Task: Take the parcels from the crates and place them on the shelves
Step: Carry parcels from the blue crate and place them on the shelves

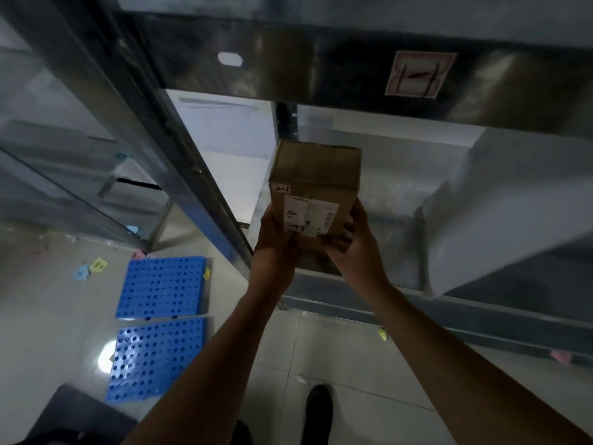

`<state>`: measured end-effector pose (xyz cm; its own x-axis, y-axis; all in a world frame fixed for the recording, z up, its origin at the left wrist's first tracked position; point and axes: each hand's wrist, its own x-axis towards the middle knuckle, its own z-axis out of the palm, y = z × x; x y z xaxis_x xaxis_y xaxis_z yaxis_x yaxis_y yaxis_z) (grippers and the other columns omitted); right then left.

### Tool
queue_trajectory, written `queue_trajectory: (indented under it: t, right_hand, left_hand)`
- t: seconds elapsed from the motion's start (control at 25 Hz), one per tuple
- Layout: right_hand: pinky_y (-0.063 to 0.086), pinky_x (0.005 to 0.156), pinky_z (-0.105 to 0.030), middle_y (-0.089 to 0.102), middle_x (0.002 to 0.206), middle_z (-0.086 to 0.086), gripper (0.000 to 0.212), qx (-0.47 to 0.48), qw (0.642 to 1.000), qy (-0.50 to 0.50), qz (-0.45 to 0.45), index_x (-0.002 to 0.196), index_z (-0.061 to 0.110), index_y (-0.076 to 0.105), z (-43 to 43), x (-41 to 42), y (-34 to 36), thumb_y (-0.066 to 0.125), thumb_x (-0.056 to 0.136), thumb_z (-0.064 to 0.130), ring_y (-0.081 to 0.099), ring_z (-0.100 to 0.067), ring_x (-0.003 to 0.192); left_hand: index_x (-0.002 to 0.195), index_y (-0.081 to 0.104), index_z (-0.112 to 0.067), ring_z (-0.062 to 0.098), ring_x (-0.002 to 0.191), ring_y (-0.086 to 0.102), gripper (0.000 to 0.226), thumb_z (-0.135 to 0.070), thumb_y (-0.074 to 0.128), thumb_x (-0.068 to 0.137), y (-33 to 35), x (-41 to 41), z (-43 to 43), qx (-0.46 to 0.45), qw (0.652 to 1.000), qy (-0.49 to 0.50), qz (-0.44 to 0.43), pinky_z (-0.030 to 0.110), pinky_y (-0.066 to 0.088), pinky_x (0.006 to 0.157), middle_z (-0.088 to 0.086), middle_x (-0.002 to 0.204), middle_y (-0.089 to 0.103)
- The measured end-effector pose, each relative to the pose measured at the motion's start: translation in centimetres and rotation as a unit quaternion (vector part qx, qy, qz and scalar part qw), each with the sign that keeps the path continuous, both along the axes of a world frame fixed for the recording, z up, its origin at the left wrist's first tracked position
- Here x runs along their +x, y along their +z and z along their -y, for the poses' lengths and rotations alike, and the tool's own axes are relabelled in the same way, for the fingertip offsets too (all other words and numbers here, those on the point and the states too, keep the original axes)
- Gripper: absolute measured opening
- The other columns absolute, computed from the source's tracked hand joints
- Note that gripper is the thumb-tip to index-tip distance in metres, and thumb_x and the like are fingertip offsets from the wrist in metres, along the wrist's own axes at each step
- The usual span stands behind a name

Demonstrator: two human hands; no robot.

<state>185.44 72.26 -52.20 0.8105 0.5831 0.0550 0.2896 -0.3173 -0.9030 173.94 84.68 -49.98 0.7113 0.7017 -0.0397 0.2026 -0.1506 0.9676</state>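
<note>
A small brown cardboard parcel [316, 175] with a white shipping label on its near face is held over the metal shelf [378, 175] in front of me. My left hand [276, 242] grips its lower left side and my right hand [353, 239] grips its lower right corner. The parcel's bottom is hidden behind my fingers, so I cannot tell whether it rests on the shelf. A large white parcel [500, 207] lies on the same shelf to the right, apart from the brown one.
A steel upright [179, 162] of the rack runs diagonally on the left. The upper shelf board [321, 69] carries a pink-edged label. Two blue perforated plastic pallets [160, 322] lie on the floor at left among scattered coloured paper scraps. My shoe [317, 409] shows below.
</note>
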Motion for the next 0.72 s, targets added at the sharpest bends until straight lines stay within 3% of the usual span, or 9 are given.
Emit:
queue_trajectory:
  t: [0.08,0.12,0.2,0.28,0.4,0.48,0.56,0.64,0.72]
  right_hand:
    - [0.056,0.089,-0.016,0.052,0.152,0.000,0.103,0.000,1.000,0.003,0.001,0.162,0.034,0.011,-0.1,0.0,-0.1,0.082,0.087,0.024,0.061,-0.003,0.125]
    - [0.057,0.091,-0.019,0.052,0.153,-0.002,0.104,-0.002,1.000,0.008,-0.002,0.163,0.031,0.010,-0.1,0.0,0.0,0.081,0.088,0.024,0.061,-0.006,0.126]
    - [0.057,0.095,-0.022,0.050,0.155,-0.001,0.104,-0.014,1.000,0.021,-0.014,0.164,0.031,0.006,0.2,-0.4,0.6,0.079,0.090,0.025,0.059,-0.003,0.126]
    - [0.055,0.101,-0.030,0.046,0.159,0.002,0.104,-0.036,0.998,0.035,-0.028,0.164,0.032,0.003,1.0,-1.3,1.6,0.078,0.091,0.031,0.056,-0.005,0.132]
    - [0.051,0.109,-0.047,0.037,0.164,0.002,0.094,-0.090,0.994,0.045,-0.042,0.164,0.031,0.009,3.0,-3.4,3.3,0.072,0.094,0.039,0.047,-0.018,0.143]
    - [0.050,0.108,-0.051,0.036,0.163,-0.001,0.084,-0.141,0.988,0.056,-0.018,0.163,0.029,0.018,4.8,-5.9,4.6,0.068,0.096,0.041,0.043,-0.022,0.145]
    - [0.046,0.112,-0.053,0.038,0.160,-0.004,0.074,-0.188,0.979,0.068,0.031,0.161,0.026,0.027,6.2,-9.2,6.1,0.062,0.099,0.045,0.038,-0.024,0.147]
    - [0.027,0.124,-0.048,0.039,0.160,-0.007,0.068,-0.222,0.967,0.089,0.085,0.159,0.022,0.031,6.9,-13.1,7.4,0.055,0.101,0.050,0.030,-0.026,0.150]
    - [0.006,0.125,-0.040,0.032,0.165,-0.008,0.070,-0.242,0.953,0.130,0.128,0.160,0.022,0.030,6.6,-17.2,8.6,0.050,0.101,0.054,0.019,-0.026,0.155]
  left_hand:
    - [0.152,0.032,-0.007,0.015,0.120,0.064,0.053,-0.025,0.052,0.106,-0.1,-0.2,0.2,-0.016,1.000,0.012,-0.012,0.040,0.058,0.096,0.001,0.130,0.064]
    - [0.157,0.023,-0.009,0.010,0.121,0.063,0.063,-0.028,0.054,0.105,-0.1,-0.6,0.4,-0.019,0.999,0.014,-0.028,0.041,0.057,0.098,-0.004,0.132,0.062]
    - [0.163,0.000,-0.026,0.010,0.132,0.055,0.084,-0.034,0.058,0.103,-0.3,-1.8,0.8,0.050,0.993,0.000,-0.105,0.039,0.051,0.107,-0.003,0.149,0.052]
    - [0.160,-0.009,-0.040,0.015,0.144,0.040,0.097,-0.041,0.064,0.097,-0.3,-3.8,1.6,0.101,0.981,-0.022,-0.165,0.039,0.039,0.116,0.004,0.165,0.030]
    - [0.152,0.005,-0.060,-0.003,0.138,0.027,0.080,-0.056,0.058,0.091,0.5,-6.9,2.6,0.166,0.970,-0.066,-0.163,0.024,0.035,0.106,-0.011,0.162,0.028]
    - [0.154,0.018,-0.050,0.007,0.145,0.030,0.070,-0.059,0.049,0.092,1.4,-9.6,3.1,0.227,0.950,-0.102,-0.188,0.034,0.038,0.112,-0.008,0.163,0.030]
    - [0.156,0.023,-0.039,0.020,0.153,0.023,0.067,-0.062,0.041,0.095,2.0,-12.7,3.3,0.280,0.924,-0.122,-0.232,0.051,0.025,0.122,-0.005,0.166,0.026]
    - [0.158,0.023,-0.039,0.023,0.157,0.011,0.067,-0.066,0.035,0.098,2.7,-16.9,3.6,0.305,0.907,-0.116,-0.268,0.052,0.004,0.123,-0.006,0.169,0.020]
    - [0.158,0.024,-0.038,0.022,0.157,0.004,0.067,-0.066,0.033,0.099,3.4,-21.4,4.0,0.305,0.906,-0.085,-0.281,0.050,-0.006,0.121,-0.007,0.169,0.018]
